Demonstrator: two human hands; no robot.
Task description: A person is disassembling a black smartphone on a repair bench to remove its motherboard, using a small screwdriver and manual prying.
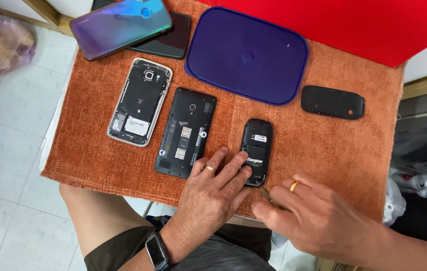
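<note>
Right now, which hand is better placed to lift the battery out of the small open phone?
Probably the right hand: it holds a thin tool at the small phone's lower edge, while the left hand's fingertips press on the battery.

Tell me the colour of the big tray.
Dark blue tray, seen in the head view.

The left hand (212, 188) presses a small open-backed phone (256, 152) (battery showing) on the orange cloth (333, 150); the right hand (313, 216) hovers beside.

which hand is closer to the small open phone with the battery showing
Left. The left hand has fingertips on the small open phone; the right hand sits just below-right of it.
</note>
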